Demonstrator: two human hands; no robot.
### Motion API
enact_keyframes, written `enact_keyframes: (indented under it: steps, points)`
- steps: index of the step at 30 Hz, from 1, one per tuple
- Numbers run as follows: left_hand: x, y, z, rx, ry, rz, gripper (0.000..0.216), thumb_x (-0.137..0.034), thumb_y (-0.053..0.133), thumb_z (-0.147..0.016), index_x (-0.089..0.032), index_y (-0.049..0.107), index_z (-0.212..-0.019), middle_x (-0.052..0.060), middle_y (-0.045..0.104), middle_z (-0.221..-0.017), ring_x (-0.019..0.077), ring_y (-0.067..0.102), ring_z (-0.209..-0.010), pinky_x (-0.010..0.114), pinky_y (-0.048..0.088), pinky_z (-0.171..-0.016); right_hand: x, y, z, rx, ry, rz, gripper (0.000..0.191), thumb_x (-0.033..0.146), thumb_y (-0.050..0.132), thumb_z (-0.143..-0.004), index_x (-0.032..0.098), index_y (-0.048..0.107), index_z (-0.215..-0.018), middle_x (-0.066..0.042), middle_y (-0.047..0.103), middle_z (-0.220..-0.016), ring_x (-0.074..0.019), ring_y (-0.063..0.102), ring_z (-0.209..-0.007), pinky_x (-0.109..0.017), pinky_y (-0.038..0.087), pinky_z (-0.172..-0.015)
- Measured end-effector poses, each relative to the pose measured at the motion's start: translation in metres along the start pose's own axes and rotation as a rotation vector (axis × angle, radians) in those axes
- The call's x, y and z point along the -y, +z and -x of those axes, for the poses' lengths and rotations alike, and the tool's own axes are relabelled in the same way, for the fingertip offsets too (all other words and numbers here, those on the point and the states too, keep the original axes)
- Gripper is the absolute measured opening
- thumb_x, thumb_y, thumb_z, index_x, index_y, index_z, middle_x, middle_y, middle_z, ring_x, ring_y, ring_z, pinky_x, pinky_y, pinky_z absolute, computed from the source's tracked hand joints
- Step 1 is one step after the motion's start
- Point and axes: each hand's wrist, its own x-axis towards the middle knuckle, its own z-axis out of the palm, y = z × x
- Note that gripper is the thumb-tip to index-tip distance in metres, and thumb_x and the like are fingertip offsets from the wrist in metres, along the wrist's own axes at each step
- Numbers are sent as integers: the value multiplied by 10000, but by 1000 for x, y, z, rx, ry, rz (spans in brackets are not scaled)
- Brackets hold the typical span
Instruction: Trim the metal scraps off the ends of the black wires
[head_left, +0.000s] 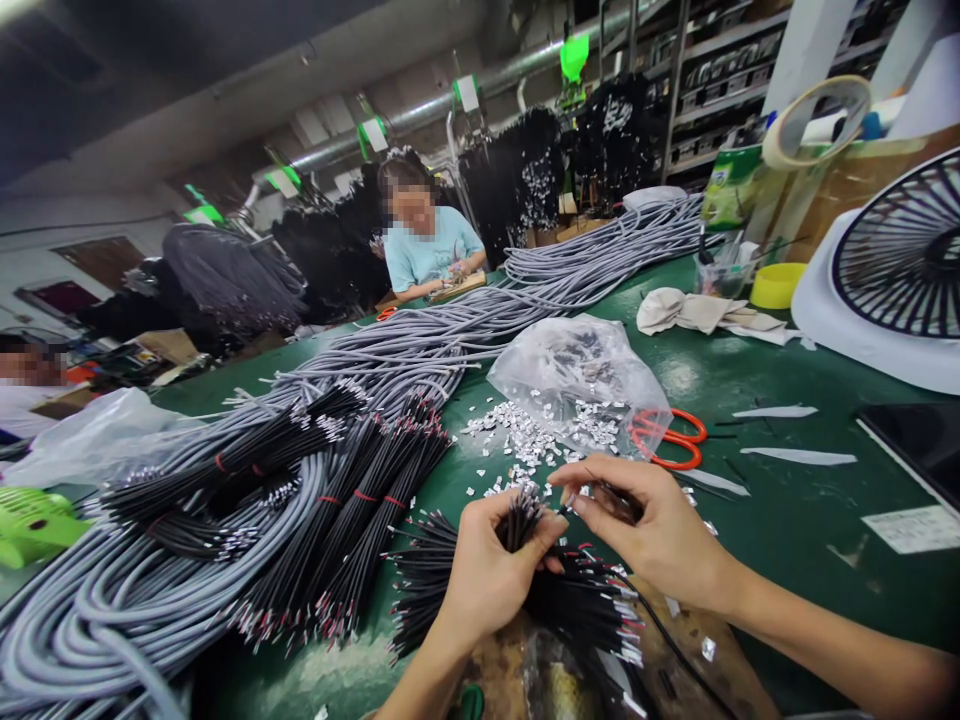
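Observation:
My left hand (491, 570) is closed around a bunch of thin black wires (523, 520), their stripped ends pointing up. Right beside it, my right hand (652, 525) pinches the tip of a black wire, its fingertips close to my left thumb. The exact point of the pinch is partly hidden by the fingers. More black wires (592, 605) with red and silver ends lie fanned out under both hands. Small silver metal pieces (517, 435) are scattered on the green table just beyond, spilling from a clear plastic bag (581, 365).
Thick grey cables (405, 345) and tied black wire bundles (360, 520) cover the left side. Orange-handled scissors (679, 440) lie by the bag. A white fan (892, 290) and a dark phone-like device (919, 440) are at right. A co-worker (431, 245) sits across the table (787, 530).

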Motion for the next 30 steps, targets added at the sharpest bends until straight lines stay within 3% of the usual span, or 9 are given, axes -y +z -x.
enact_keyframes:
  steps: [3,7,14,22,26,30]
  points:
    - [2,0,-1,-34,40,11,227,-265,694,-642,-116,530,-592,-18,534,-519,96,524,-465,185,427,-473,0,2,0,9,1,37,247,69,502,-731,172,647,-904,-15,651,-801,-104,586,-665,-193,460,-577]
    - [2,-2,-1,-45,35,-29,225,-286,648,-697,-113,542,-601,-10,554,-502,96,526,-462,187,418,-485,-2,1,-2,-44,45,47,293,68,553,-674,173,659,-926,-8,658,-766,-107,589,-638,-194,462,-563]
    - [-2,-1,0,-61,46,-75,249,-319,624,-714,-111,538,-607,-8,548,-480,98,526,-443,183,401,-467,-1,-3,-4,-4,48,59,131,183,603,-701,155,693,-791,-42,680,-749,-144,616,-642,-235,484,-560]
    - [4,1,-1,-90,32,-65,250,-320,643,-693,-121,522,-601,-13,526,-519,105,523,-474,193,405,-475,-7,-2,-1,2,89,53,140,161,595,-679,159,687,-784,-40,685,-765,-158,623,-657,-246,494,-590]
    - [7,1,-1,-148,74,-98,244,-296,681,-656,-121,527,-584,-18,511,-529,97,497,-495,188,407,-484,-9,-1,-2,16,190,30,126,163,575,-668,152,669,-751,-22,652,-681,-138,581,-606,-224,450,-543]
    - [8,1,-3,-57,54,-52,207,-297,646,-698,-114,577,-629,-2,554,-554,107,540,-500,190,437,-491,-7,-3,-9,124,400,-205,97,167,523,-669,121,608,-683,9,560,-535,-54,409,-411,-172,309,-386]
